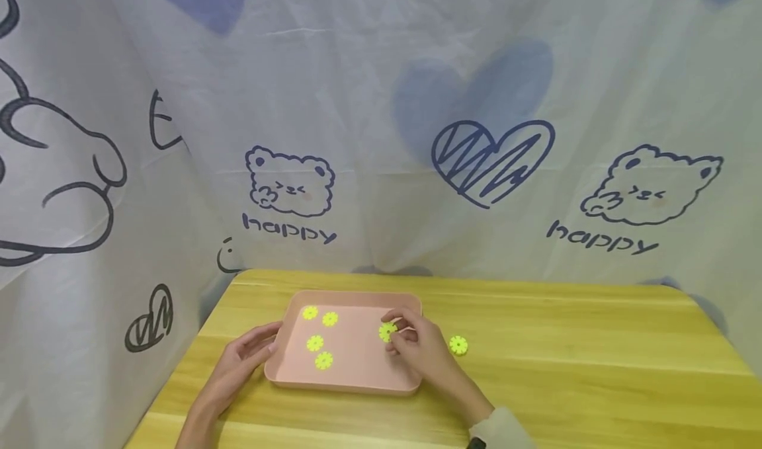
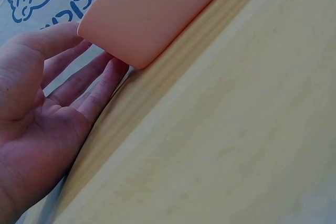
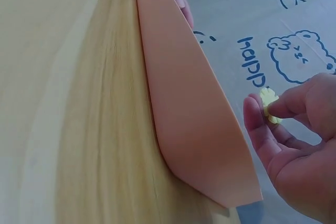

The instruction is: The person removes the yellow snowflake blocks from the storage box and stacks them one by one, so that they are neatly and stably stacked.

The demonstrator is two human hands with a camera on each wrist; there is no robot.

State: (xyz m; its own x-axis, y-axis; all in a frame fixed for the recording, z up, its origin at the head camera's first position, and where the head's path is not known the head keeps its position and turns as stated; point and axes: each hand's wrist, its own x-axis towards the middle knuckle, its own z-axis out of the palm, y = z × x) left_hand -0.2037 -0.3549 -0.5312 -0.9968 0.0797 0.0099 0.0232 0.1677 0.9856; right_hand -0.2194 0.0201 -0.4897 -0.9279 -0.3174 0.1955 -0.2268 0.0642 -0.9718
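Note:
In the head view, a shallow pink tray (image 1: pixel 357 350) lies on the table. Several yellow-green flower-shaped discs (image 1: pixel 315 343) rest in its left half. My left hand (image 1: pixel 238 360) holds the tray's left end, thumb at the rim and fingers against the outer wall, as the left wrist view also shows. Above the tray's right part, my right hand (image 1: pixel 425 346) pinches one flower-shaped disc (image 1: pixel 388 332) between thumb and fingers. The right wrist view shows this disc (image 3: pixel 269 100) tilted on edge, above the tray's rim.
Another flower-shaped disc (image 1: pixel 458 345) lies on the wooden table (image 1: pixel 565 369), just right of the tray. A white cloth (image 1: pixel 369 105) with drawn hearts and bears hangs behind the table and along its left side.

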